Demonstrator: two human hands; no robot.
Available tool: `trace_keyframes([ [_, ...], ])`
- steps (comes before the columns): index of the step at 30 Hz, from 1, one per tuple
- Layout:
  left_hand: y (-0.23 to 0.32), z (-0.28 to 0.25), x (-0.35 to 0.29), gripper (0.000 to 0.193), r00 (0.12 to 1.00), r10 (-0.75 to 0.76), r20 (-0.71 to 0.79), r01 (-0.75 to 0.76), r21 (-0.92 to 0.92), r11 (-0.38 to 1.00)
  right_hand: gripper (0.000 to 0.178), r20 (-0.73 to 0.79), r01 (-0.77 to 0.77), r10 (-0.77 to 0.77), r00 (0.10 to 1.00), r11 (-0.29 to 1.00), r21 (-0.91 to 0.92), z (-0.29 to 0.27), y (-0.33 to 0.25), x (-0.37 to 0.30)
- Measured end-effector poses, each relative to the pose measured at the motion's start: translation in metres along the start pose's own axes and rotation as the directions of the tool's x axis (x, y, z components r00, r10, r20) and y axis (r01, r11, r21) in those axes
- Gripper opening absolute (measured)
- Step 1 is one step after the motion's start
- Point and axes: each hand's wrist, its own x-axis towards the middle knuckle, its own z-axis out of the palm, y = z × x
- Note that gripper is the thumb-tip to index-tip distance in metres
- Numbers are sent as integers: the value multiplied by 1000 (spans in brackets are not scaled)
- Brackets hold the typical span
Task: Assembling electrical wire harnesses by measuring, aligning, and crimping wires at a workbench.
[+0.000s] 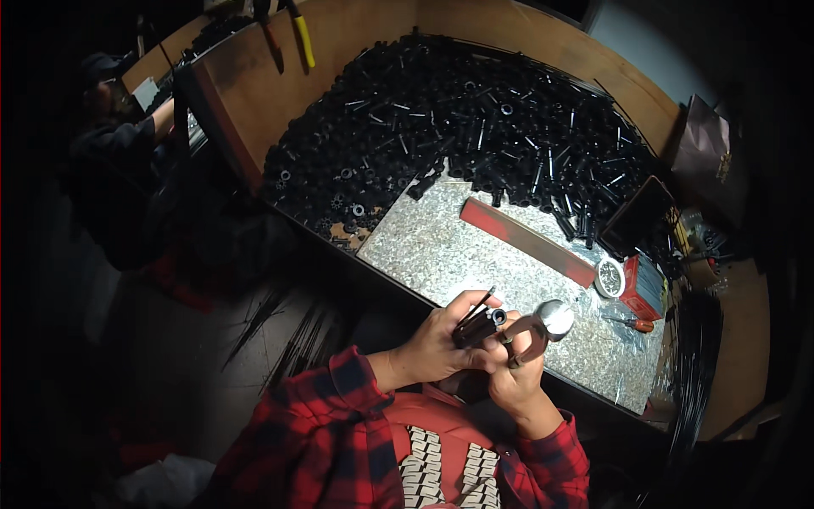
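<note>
Close to my body, just over the near edge of the bench, both my hands are together. My left hand (434,343) is closed round a few black tubular parts (477,329), one of which turns its round open end upward. A thin dark rod (479,304) sticks up beside them. A hammer (555,320) with a shiny round face is gripped in my right hand (519,386), its head above the fist and close to the tubes. The fingertips of my right hand are partly hidden behind the hammer head.
A large heap of black tubular parts (441,102) fills the wood-walled bench. On the speckled worktop (432,229) lie a red bar (526,242), a round white dish (609,277), a red box (642,288) and a screwdriver (640,325). Another person (127,144) works at far left.
</note>
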Motion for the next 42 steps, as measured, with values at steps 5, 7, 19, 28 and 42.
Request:
trace_keyframes([
  [5, 4, -3, -2, 79, 999, -40, 3, 40, -25, 999, 12, 24, 53, -53, 998, 999, 6, 2, -1, 1],
  [7, 4, -5, -2, 81, 1000, -21, -5, 21, -5, 1000, 12, -13, 69, -69, 998, 997, 47, 6, 0, 4],
  [19, 0, -19, -3, 95, 981, 190, 47, -195, 136, 971, 13, 171, -76, 43, 984, 980, 186, 9, 3, 12],
  [28, -6, -40, -14, 95, 980, -115, 160, 176, -447, 877, 30, 410, -507, 395, 822, 836, 211, 1, -14, 17],
  [42, -25, -71, -26, 80, 981, -155, 119, 191, -410, 892, 83, 468, 124, 217, 856, 794, -595, -46, -43, -6],
])
